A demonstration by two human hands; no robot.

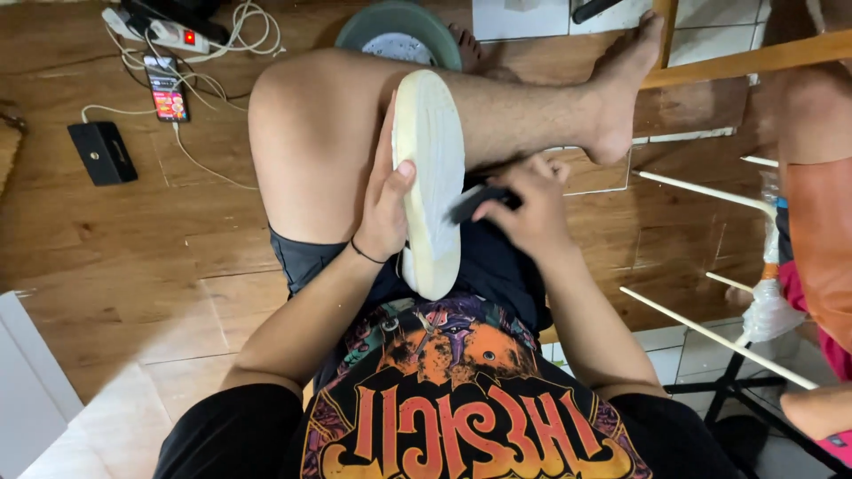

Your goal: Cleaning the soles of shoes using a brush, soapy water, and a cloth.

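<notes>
Head view: left hand (383, 208) is closed around the side of a white shoe (429, 177), thumb pressed on the edge of the sole, fingers hidden behind it. The shoe stands on end in the person's lap, sole turned toward the camera, toe end leaning against the raised left knee (306, 115). Held this way, with the leg as a backstop, the sole seems to be kept steady and fully exposed to the other hand.

Right hand (531, 208) is curled tightly around a small dark brush-like tool (477, 202); its tip touches the right edge of the sole about midway along. What kind of head the tool has cannot be made out. The grip looks firm, fingers folded over the handle, as suits rubbing along the rim.

The shoe's sole is off-white to cream, flat and long, with a yellowish, grubby tinge along the rim near the heel end at the bottom. Its upper is hidden.

Around it: wooden floor (133, 239), a phone (167, 89) on a charging cable, a power strip (151, 27), a small black box (102, 153), and another person's leg (812, 177) at the right edge.
</notes>
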